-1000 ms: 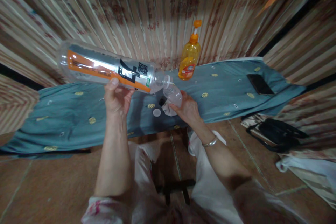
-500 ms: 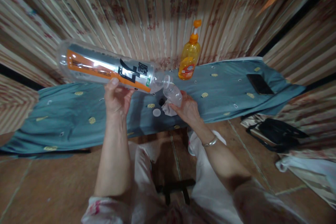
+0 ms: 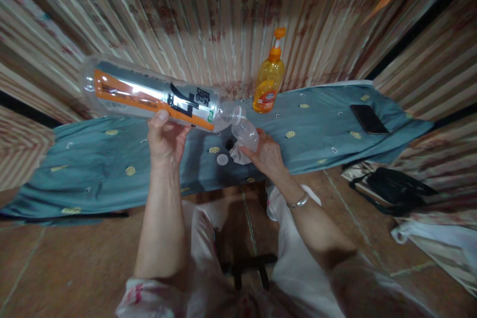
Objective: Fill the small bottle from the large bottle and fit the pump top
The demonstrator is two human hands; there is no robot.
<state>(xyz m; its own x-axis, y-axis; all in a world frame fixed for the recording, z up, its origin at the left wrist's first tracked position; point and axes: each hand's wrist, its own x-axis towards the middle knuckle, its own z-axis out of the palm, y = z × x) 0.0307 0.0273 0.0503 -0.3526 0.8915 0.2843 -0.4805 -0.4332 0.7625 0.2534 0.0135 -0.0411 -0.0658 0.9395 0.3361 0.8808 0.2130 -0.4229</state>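
Large bottle: clear with an orange-and-silver label; long axis runs across the person's front, tilted, base out to the left, mouth lower and pointing right
Small bottle: clear; leans with its neck up and left, meeting the large bottle's mouth; whether the rims touch I cannot tell
Left hand: curled round the large bottle from its near side, thumb over the label
Right hand: closed around the lower part of the small bottle
Placement: large bottle above and across the left hand, reaching toward the right; small bottle just left of the right hand's palm
Teal cloth: spread beneath both; white disc lies on it, near the hands
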